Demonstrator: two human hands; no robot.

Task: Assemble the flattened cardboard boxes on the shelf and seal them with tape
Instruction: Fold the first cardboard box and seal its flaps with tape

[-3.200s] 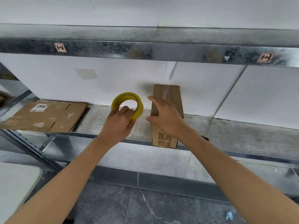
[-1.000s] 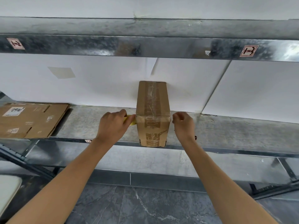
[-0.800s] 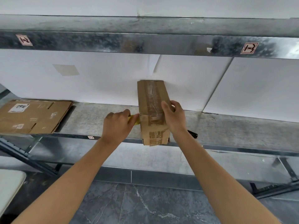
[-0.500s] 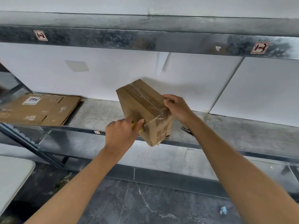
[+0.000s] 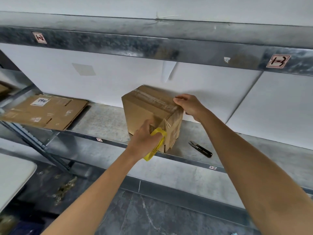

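Far left on grey metal shelf (image 5: 105,122): flattened brown cardboard sheet (image 5: 44,111). Mid-shelf, left hand (image 5: 144,138) grips yellow tape roll (image 5: 157,145) against upright brown cardboard box (image 5: 145,112); right hand (image 5: 188,106) curls over its top corner. Sealing step; next probably cut tape, black snips (image 5: 201,149) lie right.

Left hand (image 5: 143,140) holds tape roll (image 5: 157,144) against box (image 5: 144,110).

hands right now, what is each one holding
Left hand: closed, gripping the yellow tape roll.
Right hand: closed, holding the cardboard box at its top corner.
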